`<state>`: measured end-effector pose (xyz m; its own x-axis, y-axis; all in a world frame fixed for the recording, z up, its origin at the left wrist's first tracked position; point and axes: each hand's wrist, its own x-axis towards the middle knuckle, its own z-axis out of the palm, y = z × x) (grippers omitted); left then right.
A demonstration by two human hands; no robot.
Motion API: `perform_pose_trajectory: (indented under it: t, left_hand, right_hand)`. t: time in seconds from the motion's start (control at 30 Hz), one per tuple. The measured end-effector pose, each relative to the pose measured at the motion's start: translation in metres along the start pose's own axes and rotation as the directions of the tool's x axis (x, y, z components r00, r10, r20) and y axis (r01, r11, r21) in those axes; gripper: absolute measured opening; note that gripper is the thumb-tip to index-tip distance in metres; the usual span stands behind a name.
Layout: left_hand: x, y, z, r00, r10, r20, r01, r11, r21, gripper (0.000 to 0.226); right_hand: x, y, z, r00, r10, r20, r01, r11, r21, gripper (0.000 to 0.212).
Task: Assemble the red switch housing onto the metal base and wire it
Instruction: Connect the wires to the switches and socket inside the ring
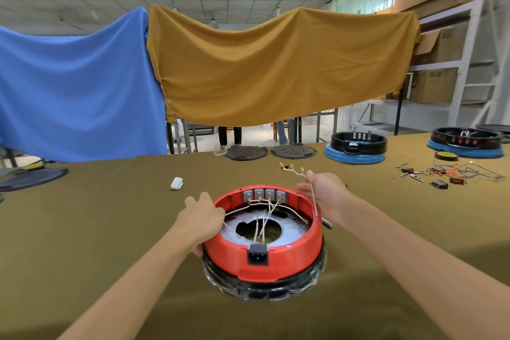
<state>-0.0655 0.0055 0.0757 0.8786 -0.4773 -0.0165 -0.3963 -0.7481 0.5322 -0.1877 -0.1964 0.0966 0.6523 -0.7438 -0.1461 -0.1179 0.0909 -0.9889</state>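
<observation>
While left hand (201,218) grips housing (265,259), right hand (325,196) pinches wire (296,172).

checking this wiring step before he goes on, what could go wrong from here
1. The right hand pinches a loose white wire harness with three bare terminals above the red housing; it might snag the wires already crossing inside or land on the wrong switch.
2. The left hand steadies the housing at one side only, so pushing a terminal on could shift it on the black base.
</observation>
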Motion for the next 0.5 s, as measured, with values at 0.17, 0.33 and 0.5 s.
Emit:
perform_pose_trajectory:
  t: [0.17, 0.33, 0.5]
  left_hand:
    - [0.0, -0.002, -0.018, 0.996, -0.001, 0.093, -0.008, 0.996, 0.093, 0.042]
    - [0.019, 0.003, 0.0, 0.99, 0.143, 0.017, -0.142, 0.989, -0.053, 0.028]
    - [0.028, 0.007, 0.013, 0.983, 0.095, -0.155, -0.082, 0.993, 0.086, 0.029]
  right_hand:
    - [-0.002, 0.004, -0.002, 1.0, 0.015, 0.008, -0.015, 0.999, -0.042, 0.035]
    - [0.003, 0.004, 0.006, 0.998, -0.061, 0.016, 0.063, 0.98, -0.188, 0.041]
    - [0.014, -0.004, 0.012, 0.986, -0.156, 0.052, 0.164, 0.947, -0.278, 0.042]
